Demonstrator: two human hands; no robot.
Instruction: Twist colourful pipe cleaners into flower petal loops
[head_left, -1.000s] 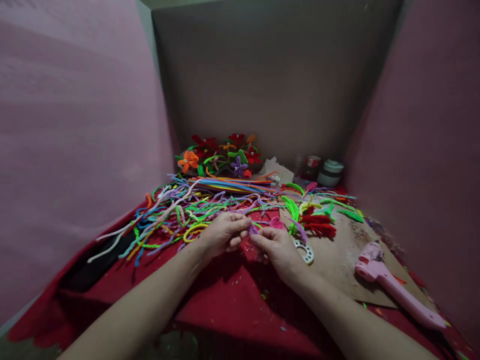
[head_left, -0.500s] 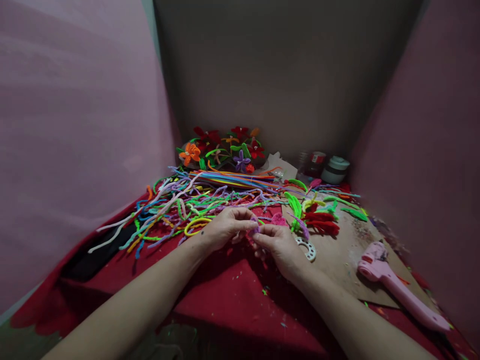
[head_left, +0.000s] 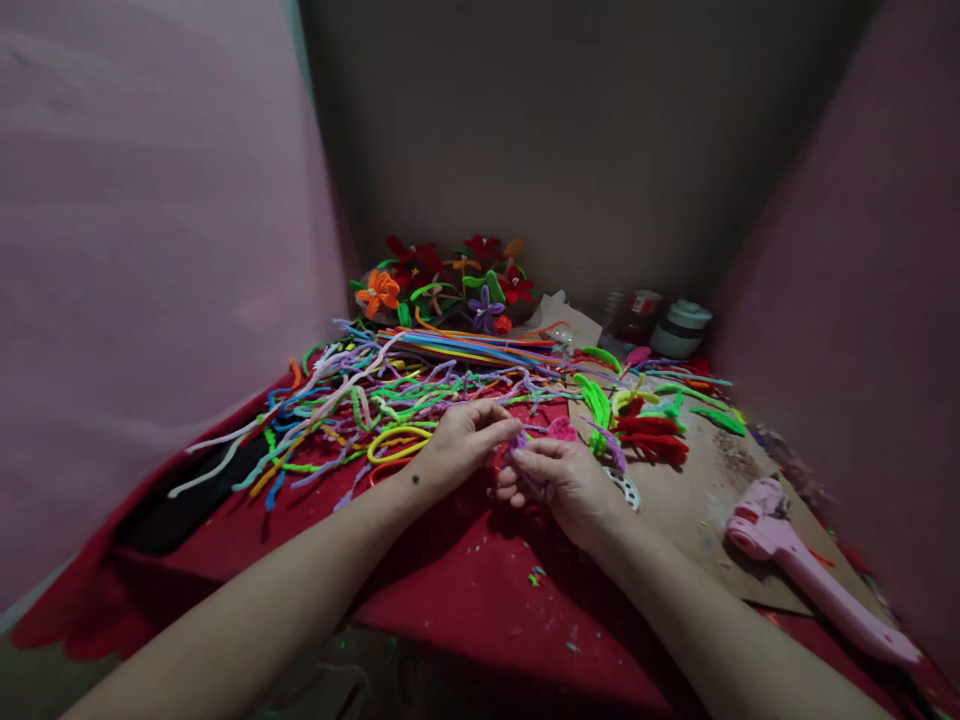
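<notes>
Between my two hands is a small purple pipe cleaner (head_left: 518, 443), mostly covered by fingers, so its shape is unclear. My left hand (head_left: 466, 447) pinches it from the left with thumb and forefinger. From the other side, my right hand (head_left: 564, 482) grips it, fingers curled beneath. Just behind the fingertips lies a pink fuzzy piece (head_left: 562, 429). A white ring with holes (head_left: 625, 488) is partly hidden by my right hand. Loops of yellow pipe cleaner (head_left: 397, 432) rest beyond my left wrist.
Loose pipe cleaners (head_left: 352, 385) cover the table's back left. Fuzzy flowers (head_left: 484, 308) stand behind them. Green leaf shapes (head_left: 594, 400) and red pieces (head_left: 651, 440) lie by a cardboard sheet (head_left: 694, 500). A pink glue gun (head_left: 772, 535) is at right; a lidded jar (head_left: 681, 330) stands behind.
The hands stay together on the purple piece. My left thumb is now stretched straighter along it, and my right fingers have shifted below it. The view has tilted slightly.
</notes>
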